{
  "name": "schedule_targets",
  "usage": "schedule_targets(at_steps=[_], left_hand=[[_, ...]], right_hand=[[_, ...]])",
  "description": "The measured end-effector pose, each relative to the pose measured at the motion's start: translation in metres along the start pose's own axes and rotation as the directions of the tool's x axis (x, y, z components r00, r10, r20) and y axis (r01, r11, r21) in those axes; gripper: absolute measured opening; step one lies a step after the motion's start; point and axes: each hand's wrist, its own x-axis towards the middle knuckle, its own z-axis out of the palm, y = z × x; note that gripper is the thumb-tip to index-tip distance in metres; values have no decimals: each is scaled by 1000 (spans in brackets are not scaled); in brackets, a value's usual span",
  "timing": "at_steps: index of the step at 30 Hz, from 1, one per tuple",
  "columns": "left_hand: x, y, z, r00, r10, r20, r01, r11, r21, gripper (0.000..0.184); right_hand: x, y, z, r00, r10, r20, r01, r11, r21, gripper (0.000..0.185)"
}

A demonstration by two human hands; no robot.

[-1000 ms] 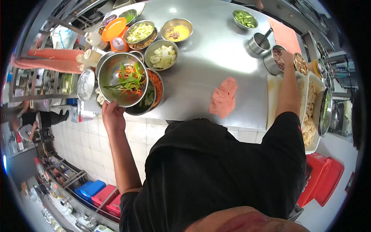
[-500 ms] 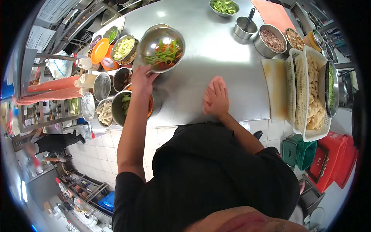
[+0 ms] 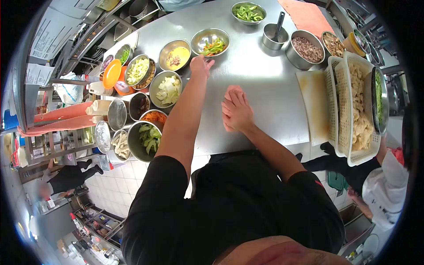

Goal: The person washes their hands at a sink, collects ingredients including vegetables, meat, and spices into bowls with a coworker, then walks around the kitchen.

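Round steel bowl of green and orange vegetable strips [image 3: 203, 39] stood upright on the grey metal worktop [image 3: 265, 121], at the right end of a cluster of filled vessels. From the left, that cluster included a deep steel pot of leafy greens [image 3: 134, 139], a steel bowl of pale chopped leaves [image 3: 154, 91] and a steel bowl of yellow liquid with reddish bits [image 3: 169, 45], just beside the vegetable bowl. The person's left hand [image 3: 201, 67] was at this bowl's near rim; whether its fingertips gripped the rim or were free could not be told. Placing the bowl looked all but done, the hand not yet clear of it. Farther right, the right hand [image 3: 238, 111] lay over a bunched pink cloth [image 3: 233, 89], fingers bent across it; whether they clenched it could not be told. The cloth had not been laid aside. At the right, a deep steel pot of brownish chopped pieces [image 3: 295, 62] and a cream plastic basket of pale pieces [image 3: 364, 157] stood untouched, well apart from both hands.
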Motion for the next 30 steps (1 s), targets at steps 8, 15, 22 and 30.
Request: schedule_targets(at_steps=[8, 15, 22, 30], left_hand=[[-81, -2, -61, 989, 81, 126, -94, 991, 100, 35], [-195, -22, -152, 994, 71, 81, -91, 956, 279, 16], [-272, -47, -228, 987, -62, 150, 6, 936, 351, 16], [-298, -46, -277, 941, -148, 305, 14, 916, 401, 19]], right_hand=[[91, 41, 32, 984, -168, -62, 170, 985, 30, 43], [158, 119, 48, 991, 78, -111, -95, 982, -164, 43], [86, 149, -16, 882, 398, -251, -465, 822, -330, 49], [-125, 107, -93, 818, 370, -440, -555, 708, -437, 45]])
